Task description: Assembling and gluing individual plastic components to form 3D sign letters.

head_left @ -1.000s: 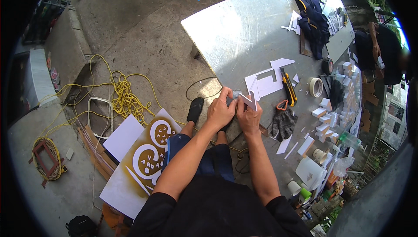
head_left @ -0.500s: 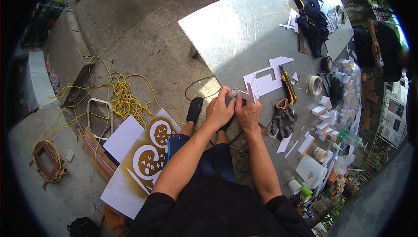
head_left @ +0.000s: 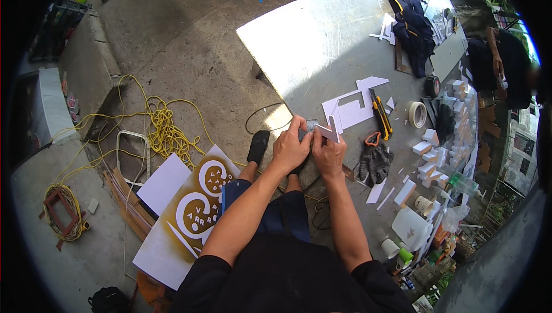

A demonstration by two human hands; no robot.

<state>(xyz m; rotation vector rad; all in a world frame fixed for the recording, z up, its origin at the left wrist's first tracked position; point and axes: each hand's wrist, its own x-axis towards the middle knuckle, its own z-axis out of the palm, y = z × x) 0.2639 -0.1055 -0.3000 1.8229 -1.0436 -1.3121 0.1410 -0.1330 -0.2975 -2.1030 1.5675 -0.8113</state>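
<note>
Close together over the near edge of the metal table, my two hands are closed. My right hand (head_left: 329, 156) pinches a small white angled cut-out piece (head_left: 330, 132), its two arms meeting in a V. My left hand (head_left: 290, 147) grips a small grey sheet-like piece (head_left: 311, 124), which sits against the white piece's left side; its exact kind does not show. Just beyond lies a flat white cut-out sheet (head_left: 363, 112) with a utility knife (head_left: 380, 114), yellow and black, at its right. A dark grey work glove (head_left: 375, 160) with an orange cuff rests right of my right hand.
The metal table (head_left: 310, 37) carries tape rolls (head_left: 417, 114), several small white blocks (head_left: 428, 136), cups (head_left: 390, 248) and a dark jacket (head_left: 409, 22). Yellow cord (head_left: 167, 129) and a stencil board (head_left: 161, 247) lie to my left. Another person (head_left: 500, 66) stands at far right.
The white piece has tilted in my right fingers, so its V shape faces up more plainly. Both hands stay nearly in place.
</note>
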